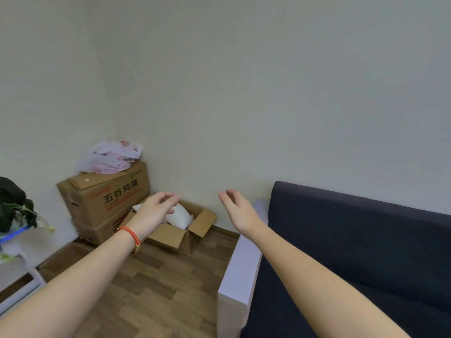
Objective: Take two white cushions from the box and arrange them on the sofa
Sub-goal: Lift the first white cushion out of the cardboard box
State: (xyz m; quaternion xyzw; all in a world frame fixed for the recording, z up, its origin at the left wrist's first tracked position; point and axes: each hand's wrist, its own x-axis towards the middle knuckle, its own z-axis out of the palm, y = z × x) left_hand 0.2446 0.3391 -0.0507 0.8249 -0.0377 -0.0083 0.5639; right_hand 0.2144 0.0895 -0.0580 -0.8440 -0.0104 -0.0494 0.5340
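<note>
An open cardboard box (170, 236) stands on the wood floor by the wall, left of the sofa. A white cushion (179, 217) lies inside it, partly hidden by my left hand (156, 211). That hand, with a red cord bracelet on its wrist, is stretched out in front of the box, fingers loosely curled and holding nothing. My right hand (240, 212) reaches forward beside the sofa's white armrest (244, 264), fingers apart and empty. The dark blue sofa (353, 240) fills the right side, and no cushion shows on it.
Two stacked closed cardboard boxes (105, 198) stand in the corner with a plastic bag (109, 156) on top. A flat piece of cardboard (66, 261) lies on the floor. At the left is a white low table (17, 276) with a plant and dark items.
</note>
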